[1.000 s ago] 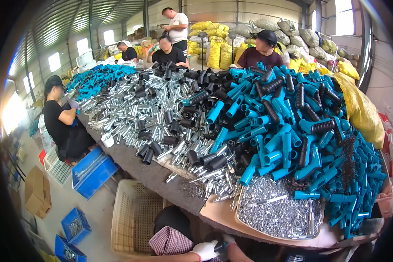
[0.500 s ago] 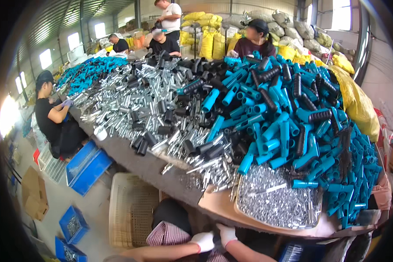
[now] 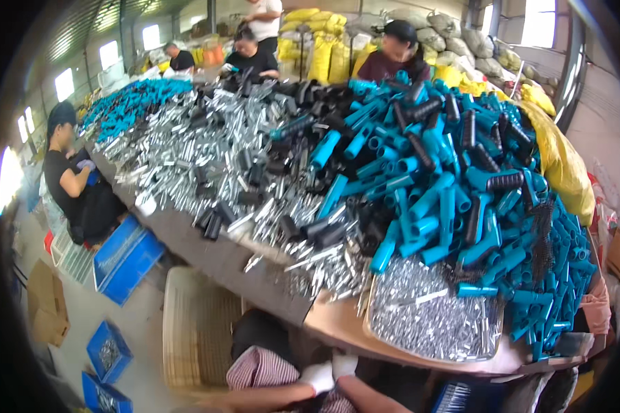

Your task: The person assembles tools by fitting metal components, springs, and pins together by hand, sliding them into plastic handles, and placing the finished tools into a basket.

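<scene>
My left hand (image 3: 317, 377) and my right hand (image 3: 344, 365), both in white gloves, are pressed together below the near edge of the wooden table (image 3: 331, 323), over my lap with its striped cloth (image 3: 258, 368). Whether they grip anything is hidden. Just above them on the table sits a shallow tray (image 3: 375, 323) full of small silver metal pieces. Behind it rises a heap of blue plastic handles (image 3: 461, 206) mixed with black ribbed grips (image 3: 506, 181). To the left spreads a mass of silver metal tubes (image 3: 207, 158).
A cream plastic basket (image 3: 193, 330) stands on the floor left of my lap, with blue crates (image 3: 124, 255) and a cardboard box (image 3: 45, 303) beyond. A person (image 3: 69, 179) sits at the table's left side; others (image 3: 396, 51) work at the far end. Yellow sacks (image 3: 561, 162) bulge at the right.
The view has tipped downward. My right hand has come into sight and joined my left hand below the table edge; a second ago only the left glove showed.
</scene>
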`<state>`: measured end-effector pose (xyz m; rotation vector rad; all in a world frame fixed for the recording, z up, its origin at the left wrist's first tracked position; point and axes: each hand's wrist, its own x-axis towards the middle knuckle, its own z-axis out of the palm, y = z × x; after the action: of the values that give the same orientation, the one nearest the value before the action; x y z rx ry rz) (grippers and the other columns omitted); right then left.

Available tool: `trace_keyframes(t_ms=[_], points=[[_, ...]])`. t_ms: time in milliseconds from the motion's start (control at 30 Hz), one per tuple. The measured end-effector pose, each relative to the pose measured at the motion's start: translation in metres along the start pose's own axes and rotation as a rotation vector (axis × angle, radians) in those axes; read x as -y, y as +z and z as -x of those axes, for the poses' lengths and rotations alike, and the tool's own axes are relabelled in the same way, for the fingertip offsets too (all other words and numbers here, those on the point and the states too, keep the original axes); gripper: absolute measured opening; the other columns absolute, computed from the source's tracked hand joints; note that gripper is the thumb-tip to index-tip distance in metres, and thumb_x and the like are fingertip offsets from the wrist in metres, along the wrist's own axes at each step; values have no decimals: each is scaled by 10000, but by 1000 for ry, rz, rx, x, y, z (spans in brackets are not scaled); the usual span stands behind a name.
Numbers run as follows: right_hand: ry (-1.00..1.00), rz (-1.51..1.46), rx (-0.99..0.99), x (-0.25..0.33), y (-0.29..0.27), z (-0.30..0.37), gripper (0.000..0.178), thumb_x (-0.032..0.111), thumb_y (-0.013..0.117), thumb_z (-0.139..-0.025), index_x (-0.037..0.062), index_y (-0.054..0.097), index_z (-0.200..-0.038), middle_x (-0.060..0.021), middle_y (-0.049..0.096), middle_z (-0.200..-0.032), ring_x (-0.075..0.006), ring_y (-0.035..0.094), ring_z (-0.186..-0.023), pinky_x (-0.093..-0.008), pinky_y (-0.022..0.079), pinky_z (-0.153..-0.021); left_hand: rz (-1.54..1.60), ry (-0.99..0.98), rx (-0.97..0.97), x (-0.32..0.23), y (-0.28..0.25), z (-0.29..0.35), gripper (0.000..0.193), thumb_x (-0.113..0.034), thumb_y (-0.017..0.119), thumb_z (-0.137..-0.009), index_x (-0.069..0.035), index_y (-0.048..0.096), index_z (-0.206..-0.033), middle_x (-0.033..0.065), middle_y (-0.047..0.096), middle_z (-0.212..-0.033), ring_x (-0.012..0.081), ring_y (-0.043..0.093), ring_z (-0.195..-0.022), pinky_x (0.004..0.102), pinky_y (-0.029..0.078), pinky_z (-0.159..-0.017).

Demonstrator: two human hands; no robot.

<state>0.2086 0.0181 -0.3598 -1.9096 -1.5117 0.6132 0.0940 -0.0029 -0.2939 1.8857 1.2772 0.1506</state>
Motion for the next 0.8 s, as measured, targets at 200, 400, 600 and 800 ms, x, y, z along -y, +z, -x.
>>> trace_keyframes(t_ms=[200, 400, 600, 800], points=[[208, -348, 209, -15, -60, -12, 224, 196, 584, -982, 41, 691, -1104, -182, 714, -1062, -299, 679, -983, -406, 522, -855, -55, 7, 37, -48, -128, 42, 421, -378, 687, -805, -52, 624, -1064, 229, 697, -941, 419, 684, -889, 497, 539, -786], [661, -1366, 562, -82, -119, 3, 443, 190, 531, -966, 10, 513, -1370, -226, 563, -1356, -429, 550, -1212, -547, 458, -1014, 167, -112, -401, 17, -279, 213, 494, -249, 809, -746, 3, 656, -1142, 159, 695, -973, 266, 682, -837, 383, 537, -773], [-161, -350, 539, -96, -95, 12, 324, 201, 570, -972, -4, 614, -1219, -181, 666, -1169, -354, 656, -1043, -411, 541, -897, 461, -267, -232, 105, -277, 297, 338, -231, 791, -711, -38, 650, -951, 58, 655, -806, 158, 618, -735, 335, 501, -712], [298, -495, 524, -59, -88, 34, 203, 134, 702, -689, 123, 692, -892, -100, 688, -962, -310, 683, -978, -401, 567, -870, -28, -486, -115, 237, -168, 215, 338, -250, 710, -785, -71, 640, -1063, 161, 707, -877, 332, 697, -856, 415, 539, -746]])
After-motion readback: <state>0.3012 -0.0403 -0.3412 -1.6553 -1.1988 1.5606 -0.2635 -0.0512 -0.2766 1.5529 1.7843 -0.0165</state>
